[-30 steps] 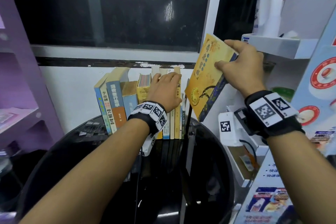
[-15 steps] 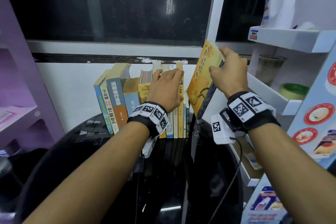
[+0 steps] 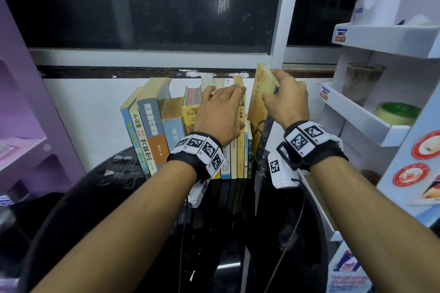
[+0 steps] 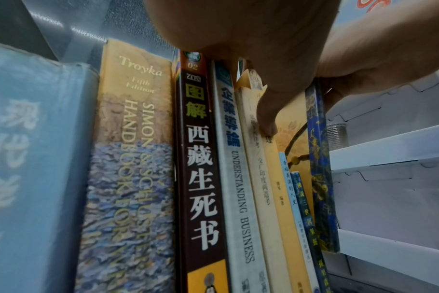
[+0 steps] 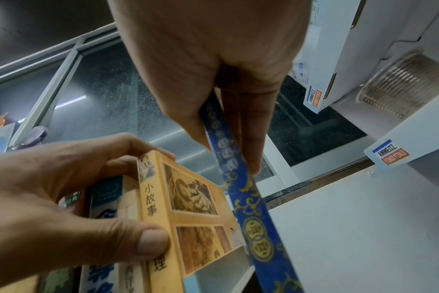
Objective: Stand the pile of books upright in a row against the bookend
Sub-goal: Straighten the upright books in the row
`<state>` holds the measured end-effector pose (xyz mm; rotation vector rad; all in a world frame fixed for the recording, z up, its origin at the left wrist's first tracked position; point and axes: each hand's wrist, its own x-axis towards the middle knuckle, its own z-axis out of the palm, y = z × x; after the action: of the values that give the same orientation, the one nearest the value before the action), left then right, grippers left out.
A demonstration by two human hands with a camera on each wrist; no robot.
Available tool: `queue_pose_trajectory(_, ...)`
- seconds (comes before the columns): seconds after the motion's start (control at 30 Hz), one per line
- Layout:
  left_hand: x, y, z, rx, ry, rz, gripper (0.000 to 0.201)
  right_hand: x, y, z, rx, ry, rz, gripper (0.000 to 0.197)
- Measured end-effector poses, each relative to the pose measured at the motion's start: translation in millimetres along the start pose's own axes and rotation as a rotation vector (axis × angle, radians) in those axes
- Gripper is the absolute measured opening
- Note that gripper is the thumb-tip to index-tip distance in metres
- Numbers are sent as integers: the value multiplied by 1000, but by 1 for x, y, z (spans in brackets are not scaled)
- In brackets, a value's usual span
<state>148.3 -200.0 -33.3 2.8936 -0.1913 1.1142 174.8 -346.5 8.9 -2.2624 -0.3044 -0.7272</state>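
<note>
Since the earlier frames the yellow book has been brought down and leftward from beside the white shelf until it is nearly upright at the right end of the row of books, which stands along the far edge of the dark desk against the wall. It is pinched at its upper edge by the right hand, thumb on one cover and fingers on the other. The row's right-hand books are clasped at their tops by the left hand, fingers curled over them, thumb on a spine. No bookend can be made out. The yellow book is judged thin, light and somewhat bendy, with a glossy, perhaps slippery cover; it is best gripped near the spine, where it is stiffest.
</note>
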Motion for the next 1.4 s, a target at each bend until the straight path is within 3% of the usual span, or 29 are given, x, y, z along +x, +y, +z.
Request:
queue_pose_trajectory(0.43,-1,1,1,11,13,8,76,3,11,21,-70,-22,-21,40)
queue_pose_trajectory(0.83,-1,0,1,13,11,19,77,2,17,31,-136,-143,-72,39)
queue_pose_trajectory(1.4,1,2,2,29,9,35,79,5,25,41,-151,-205,-70,25)
